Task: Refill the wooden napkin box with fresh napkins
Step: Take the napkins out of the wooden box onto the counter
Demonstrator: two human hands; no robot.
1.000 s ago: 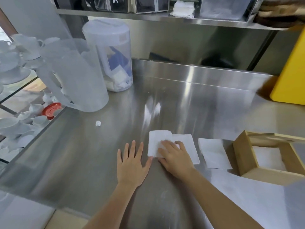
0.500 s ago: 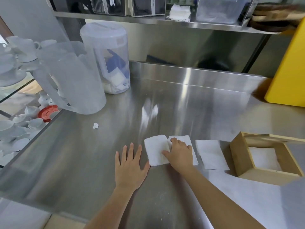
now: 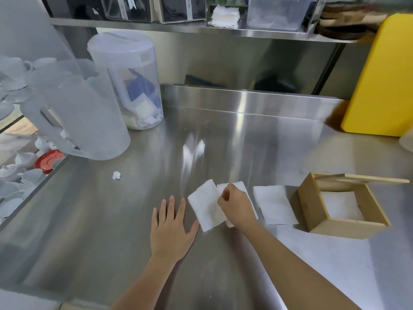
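A white napkin (image 3: 206,204) lies half folded on the steel counter (image 3: 223,142). My right hand (image 3: 237,206) pinches its folded flap, with the rest of the napkin under the hand. My left hand (image 3: 171,227) rests flat on the counter just left of it, fingers spread, thumb near the napkin's corner. A second flat napkin (image 3: 273,204) lies to the right. The open wooden napkin box (image 3: 344,204) stands at the far right, its lid tilted back, with a white napkin (image 3: 340,205) inside.
Two translucent plastic jugs (image 3: 85,117) stand at the back left, and a small paper scrap (image 3: 116,175) lies near them. A yellow board (image 3: 380,81) leans at the back right. White cups fill a lower shelf beyond the left edge. A shelf above holds folded napkins (image 3: 225,15).
My right hand went from pressing flat on the napkin to pinching its flap, lifting it over leftward. The left hand stayed flat on the counter.
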